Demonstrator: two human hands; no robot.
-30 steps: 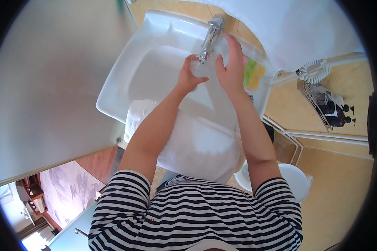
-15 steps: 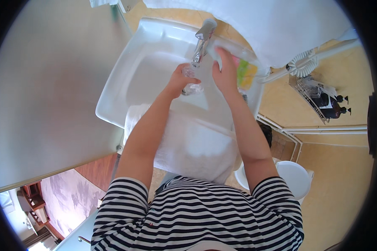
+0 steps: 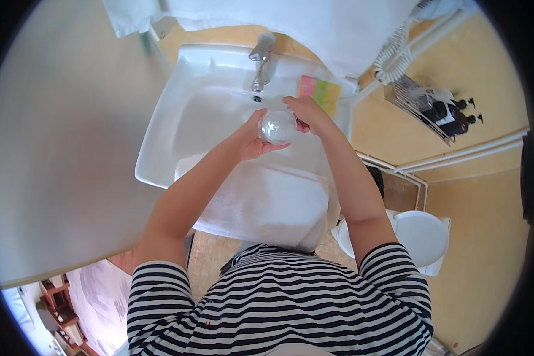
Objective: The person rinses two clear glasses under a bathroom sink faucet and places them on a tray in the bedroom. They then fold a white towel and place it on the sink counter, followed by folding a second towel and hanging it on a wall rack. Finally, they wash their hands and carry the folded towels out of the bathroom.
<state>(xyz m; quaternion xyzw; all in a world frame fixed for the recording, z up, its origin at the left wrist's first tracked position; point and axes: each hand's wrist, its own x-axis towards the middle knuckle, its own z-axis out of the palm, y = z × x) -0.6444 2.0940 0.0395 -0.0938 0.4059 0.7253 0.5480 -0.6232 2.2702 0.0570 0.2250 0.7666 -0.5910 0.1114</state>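
Note:
My left hand [image 3: 254, 142] is wrapped round a clear drinking glass [image 3: 277, 128] above the white washbasin [image 3: 204, 118]. The glass is tilted so that one round end faces up at me. At its right side my right hand [image 3: 307, 114] has its fingers curled and its thumb by the far edge of the glass; the fingertips are partly hidden. Beyond both hands stands the chrome tap [image 3: 261, 62]. I cannot make out any water running from it. A pink, green and yellow cloth or sponge [image 3: 319, 94] lies on the basin's right ledge.
A white towel [image 3: 267, 202] hangs over the basin's front edge. To the right are a wire shelf [image 3: 418, 110] with dark pump bottles [image 3: 454, 124], a coiled white cord [image 3: 393, 59], pipes and a white toilet [image 3: 421, 237]. A frosted panel [image 3: 71, 142] stands on the left.
My right hand has come from beside the tap back toward me, to the glass. The glass in my left hand has moved nearer and tilted, its round end now showing. The view has shifted slightly.

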